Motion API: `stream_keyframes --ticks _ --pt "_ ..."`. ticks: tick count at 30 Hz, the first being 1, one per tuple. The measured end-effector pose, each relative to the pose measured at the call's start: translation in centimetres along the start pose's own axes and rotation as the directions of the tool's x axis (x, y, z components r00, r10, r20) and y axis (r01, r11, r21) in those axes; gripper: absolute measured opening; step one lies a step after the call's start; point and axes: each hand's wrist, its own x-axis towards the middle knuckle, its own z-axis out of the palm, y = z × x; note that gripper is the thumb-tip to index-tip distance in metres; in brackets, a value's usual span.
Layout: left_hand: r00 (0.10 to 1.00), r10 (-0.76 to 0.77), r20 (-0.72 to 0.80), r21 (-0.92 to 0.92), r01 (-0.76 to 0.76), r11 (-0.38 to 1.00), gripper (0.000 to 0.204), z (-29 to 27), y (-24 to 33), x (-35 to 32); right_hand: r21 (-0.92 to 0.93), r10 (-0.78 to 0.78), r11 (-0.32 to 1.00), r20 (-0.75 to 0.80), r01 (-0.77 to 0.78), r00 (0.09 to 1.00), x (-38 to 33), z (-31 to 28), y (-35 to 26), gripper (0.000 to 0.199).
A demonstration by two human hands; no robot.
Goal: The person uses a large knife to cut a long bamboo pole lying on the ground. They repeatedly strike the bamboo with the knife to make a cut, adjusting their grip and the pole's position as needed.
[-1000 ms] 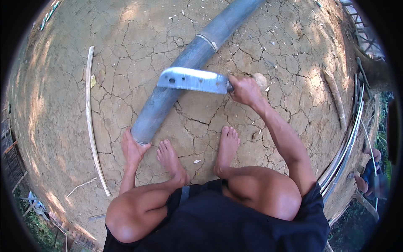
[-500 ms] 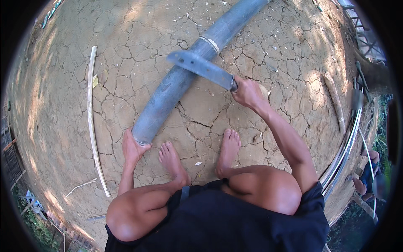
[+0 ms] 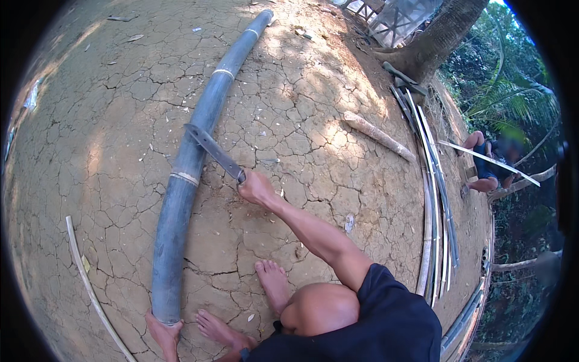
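A thick, dark grey-green bamboo pole (image 3: 175, 232) with pale node rings lies on the ground, running from near my feet to the far side. My left hand (image 3: 163, 333) is closed around its near end. In my right hand (image 3: 257, 187) I grip the handle of a machete (image 3: 217, 152). The blade, dark with a few holes along it, crosses the pole just beyond the nearest ring. Its tip reaches the pole's left side; whether the edge touches the bamboo I cannot tell.
Cracked dry earth surrounds my bare feet. Left lies a thin pale bamboo strip (image 3: 90, 289). To the right are a short log (image 3: 379, 137), a bundle of long split strips (image 3: 433, 199) and a tree trunk (image 3: 443, 39). Another person (image 3: 485, 163) sits at the far right, beside a pale strip.
My view has swung up and to the right, showing more of the pole and the other person. The machete has moved from the near side of the first ring to just beyond it.
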Motion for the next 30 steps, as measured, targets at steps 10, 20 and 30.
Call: stream_keyframes --ticks 10,20,30 --pt "1.0 -0.019 0.023 -0.017 0.019 1.0 0.101 0.0 -1.7 0.6 -0.077 -0.259 0.956 0.237 0.284 0.936 -6.2 1.4 -2.2 0.025" --pt "1.0 0.02 0.019 0.094 -0.022 0.995 0.094 -1.1 -0.7 0.4 -0.052 -0.247 0.963 0.231 0.265 0.941 -8.1 5.4 -1.7 0.035" --pt "0.998 -0.031 0.047 0.175 0.023 0.984 0.099 -1.0 -0.2 0.8 -0.063 -0.304 0.947 0.147 0.315 0.941 -8.4 6.3 -0.7 0.031"
